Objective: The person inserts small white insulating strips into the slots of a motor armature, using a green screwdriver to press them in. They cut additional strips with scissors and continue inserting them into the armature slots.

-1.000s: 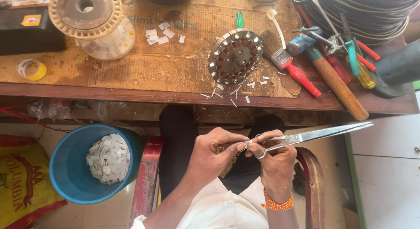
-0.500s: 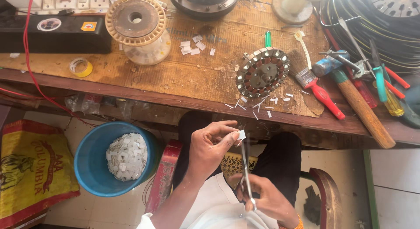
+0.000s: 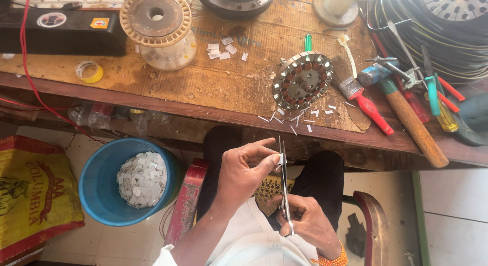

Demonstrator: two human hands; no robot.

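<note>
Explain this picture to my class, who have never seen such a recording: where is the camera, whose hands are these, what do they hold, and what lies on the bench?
The camera sits on a person's head and looks down, so both hands are that person's own. The left hand pinches a small white paper piece at its fingertips. The right hand grips long scissors, blades pointing up to that piece. On the wooden workbench lie a round motor stator, a red-handled brush, a hammer, screwdrivers, a wire spool, a tape roll and scattered white scraps. On the floor below, a blue bucket holds many similar white pieces.
</note>
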